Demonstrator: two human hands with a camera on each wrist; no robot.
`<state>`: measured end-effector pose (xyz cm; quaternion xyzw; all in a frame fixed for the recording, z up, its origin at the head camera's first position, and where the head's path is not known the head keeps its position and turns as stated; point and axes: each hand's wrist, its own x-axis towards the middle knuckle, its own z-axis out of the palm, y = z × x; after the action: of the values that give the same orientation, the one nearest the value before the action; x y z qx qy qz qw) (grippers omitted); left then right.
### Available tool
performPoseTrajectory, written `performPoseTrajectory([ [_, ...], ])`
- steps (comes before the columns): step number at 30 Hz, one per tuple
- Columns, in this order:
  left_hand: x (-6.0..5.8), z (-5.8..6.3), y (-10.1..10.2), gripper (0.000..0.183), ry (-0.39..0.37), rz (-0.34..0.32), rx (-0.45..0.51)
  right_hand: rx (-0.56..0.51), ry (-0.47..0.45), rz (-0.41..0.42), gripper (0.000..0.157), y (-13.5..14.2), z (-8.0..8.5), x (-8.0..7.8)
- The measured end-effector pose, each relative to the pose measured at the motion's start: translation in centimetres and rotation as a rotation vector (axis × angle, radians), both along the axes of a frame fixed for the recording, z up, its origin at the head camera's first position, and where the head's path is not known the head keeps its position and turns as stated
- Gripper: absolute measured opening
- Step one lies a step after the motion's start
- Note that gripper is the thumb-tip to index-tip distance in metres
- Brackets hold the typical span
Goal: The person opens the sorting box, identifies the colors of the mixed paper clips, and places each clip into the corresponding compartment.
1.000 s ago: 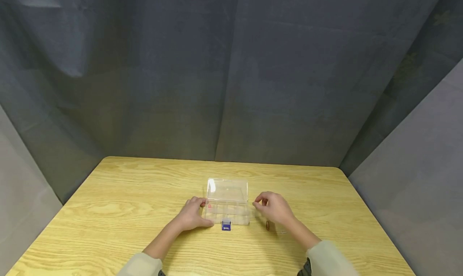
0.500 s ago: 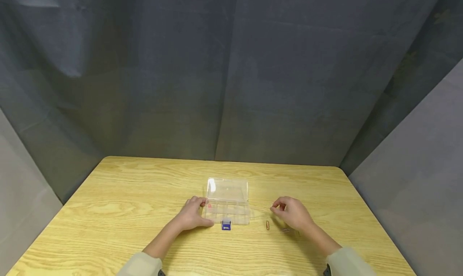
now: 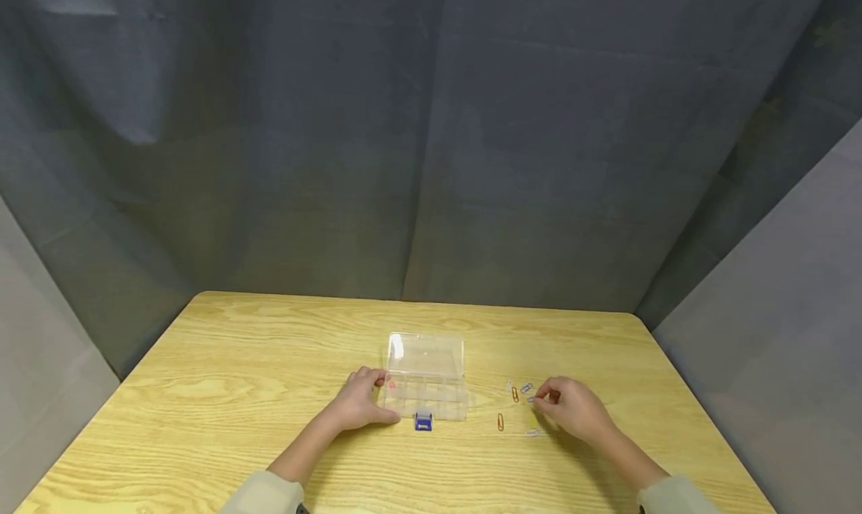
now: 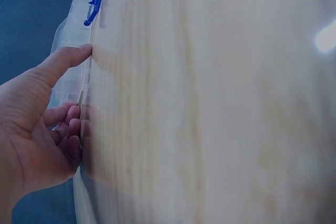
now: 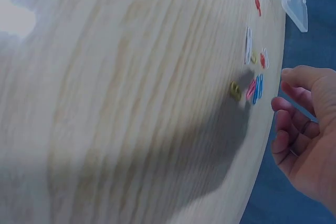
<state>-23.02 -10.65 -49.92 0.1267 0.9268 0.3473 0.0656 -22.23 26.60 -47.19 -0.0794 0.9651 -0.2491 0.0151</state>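
A clear plastic compartment box lies on the table with its lid raised at the back and a blue latch at the front. Something small and red shows in its back left compartment. My left hand holds the box at the left end, thumb at the front edge and fingers along the side. Over the scattered paper clips hovers my right hand, fingers loosely bent, with a gap between thumb and fingers and nothing held. Its fingertips are nearest a blue clip.
More paper clips lie right of the box: an orange-red one in front, another orange-red one farther back, and a white one. A wood-grain table bears everything, with a dark curtain behind it.
My right hand has moved right, away from beside the box, to the scattered clips, bringing more of them into sight. The left hand stays at the box.
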Motion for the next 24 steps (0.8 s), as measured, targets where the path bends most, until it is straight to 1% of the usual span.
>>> performPoseTrajectory([
  [3, 0.0, 0.1, 0.0, 0.081, 0.003, -0.004, 0.001, 0.017, -0.010, -0.010, 0.008, 0.6, -0.1, 0.2],
  [5, 0.1, 0.1, 0.0, 0.081, 0.001, -0.006, 0.005, 0.032, -0.005, -0.003, 0.010, 0.8, -0.2, 0.4],
  [12, 0.1, 0.1, -0.2, 0.081, -0.002, -0.011, 0.008, 0.083, -0.013, -0.013, 0.012, 1.1, -1.0, 0.5],
  [19, 0.1, 0.0, -0.1, 0.081, -0.008, -0.006, 0.014, 0.086, -0.043, -0.029, 0.009, 1.0, -1.4, 0.7],
  [24, 0.1, 0.1, -0.1, 0.081, -0.003, -0.008, 0.012, 0.103, -0.024, -0.032, 0.010, 0.8, -1.4, 0.6],
])
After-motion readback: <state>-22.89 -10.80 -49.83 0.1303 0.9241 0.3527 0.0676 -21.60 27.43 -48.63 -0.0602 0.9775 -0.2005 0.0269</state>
